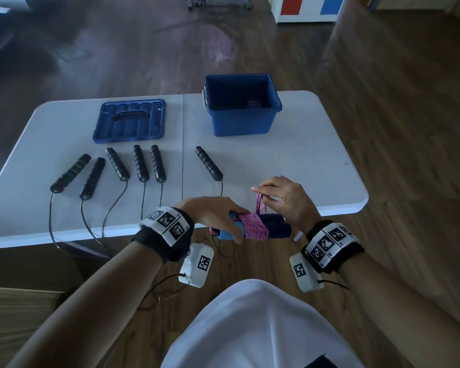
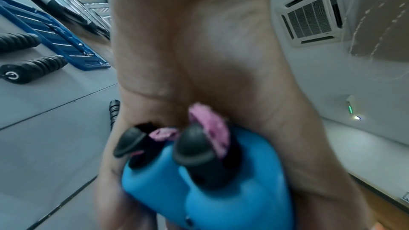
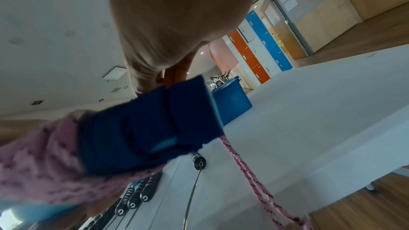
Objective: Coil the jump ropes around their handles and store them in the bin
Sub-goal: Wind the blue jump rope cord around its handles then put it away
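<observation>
My left hand (image 1: 221, 216) grips a pair of blue jump rope handles (image 1: 252, 228) held side by side over the table's near edge. A pink rope (image 1: 252, 226) is wound around their middle. My right hand (image 1: 279, 199) pinches a loop of that pink rope (image 1: 259, 205) just above the coil. In the left wrist view the blue handle ends (image 2: 205, 181) with black caps fill my palm. In the right wrist view the dark blue foam grips (image 3: 150, 128) and pink coil (image 3: 42, 160) sit close to the camera. The open blue bin (image 1: 241, 106) stands at the table's far right, with something dark inside.
Several black jump rope handles (image 1: 141, 163) lie in a row on the white table (image 1: 290, 166), their thin cords hanging over the near edge. The blue bin lid (image 1: 130, 120) lies far left of the bin. Wooden floor surrounds the table.
</observation>
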